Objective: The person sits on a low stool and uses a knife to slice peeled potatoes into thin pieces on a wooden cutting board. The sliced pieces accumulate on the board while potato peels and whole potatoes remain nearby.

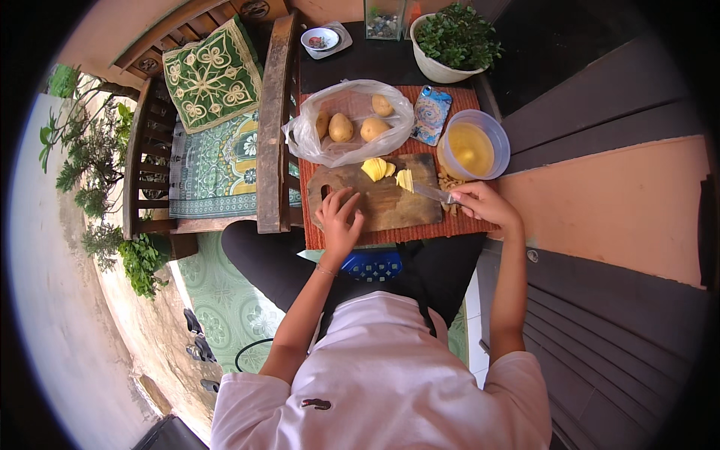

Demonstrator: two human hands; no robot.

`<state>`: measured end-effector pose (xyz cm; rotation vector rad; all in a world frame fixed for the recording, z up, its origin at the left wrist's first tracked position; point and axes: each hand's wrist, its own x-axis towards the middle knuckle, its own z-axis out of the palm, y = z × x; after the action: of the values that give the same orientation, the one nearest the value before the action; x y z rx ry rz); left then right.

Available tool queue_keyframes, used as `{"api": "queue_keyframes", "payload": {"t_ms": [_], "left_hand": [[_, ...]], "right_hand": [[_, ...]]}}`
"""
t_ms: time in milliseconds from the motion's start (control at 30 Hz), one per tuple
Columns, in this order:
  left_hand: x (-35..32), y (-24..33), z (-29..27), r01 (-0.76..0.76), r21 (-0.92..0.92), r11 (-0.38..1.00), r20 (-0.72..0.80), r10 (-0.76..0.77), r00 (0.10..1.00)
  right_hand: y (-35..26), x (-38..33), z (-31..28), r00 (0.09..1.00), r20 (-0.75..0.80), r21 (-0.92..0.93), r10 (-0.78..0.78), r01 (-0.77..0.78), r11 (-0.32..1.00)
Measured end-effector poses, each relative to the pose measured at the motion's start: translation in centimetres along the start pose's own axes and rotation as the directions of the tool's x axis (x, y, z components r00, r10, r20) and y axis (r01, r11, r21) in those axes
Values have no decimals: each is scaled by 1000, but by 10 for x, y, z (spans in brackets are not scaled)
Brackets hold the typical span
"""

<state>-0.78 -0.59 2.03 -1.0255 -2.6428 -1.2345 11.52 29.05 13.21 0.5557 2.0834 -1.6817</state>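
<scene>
A wooden cutting board [391, 210] lies on the table before me. My left hand [339, 222] rests on its left part by the handle hole, fingers spread, holding nothing. In my right hand [484, 206], at the board's right edge, is a kitchen knife [430, 192], its blade pointing left over the wood. Cut potato slices [405, 180] sit at the blade's tip. Another fanned group of yellow potato slices [374, 169] lies a little farther left, toward the far edge. Brown peelings [448, 182] are scattered beside the board, partly hidden by my right hand.
Beyond the board, an open plastic bag [324, 154] holds several whole potatoes [341, 128]. A patterned phone case [431, 115] lies beside it. A clear tub [500, 144] with yellowish liquid stands right, near a potted plant [451, 45]. A small bowl [319, 39] sits far left; a wooden bench [271, 150] adjoins the table.
</scene>
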Motion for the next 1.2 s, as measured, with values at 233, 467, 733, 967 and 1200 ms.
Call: {"api": "queue_keyframes", "payload": {"t_ms": [233, 467, 733, 967, 1200], "left_hand": [[6, 8, 4, 98, -57, 994, 40, -96, 995], [9, 13, -2, 31, -31, 999, 28, -31, 999], [3, 5, -11, 66, -22, 998, 33, -65, 997], [1, 3, -10, 136, -33, 990, 21, -135, 991], [2, 6, -6, 151, -47, 987, 25, -150, 988]], "right_hand": [[-9, -45, -52, 910, -416, -76, 2, -37, 996], [-3, -35, -63, 790, -609, -369, -69, -206, 907], [-18, -13, -41, 723, -678, -631, -135, -478, 611], [-24, -6, -29, 705, -673, -710, -224, -530, 463], [-26, -8, -26, 652, -713, -681, -256, -559, 472]]}}
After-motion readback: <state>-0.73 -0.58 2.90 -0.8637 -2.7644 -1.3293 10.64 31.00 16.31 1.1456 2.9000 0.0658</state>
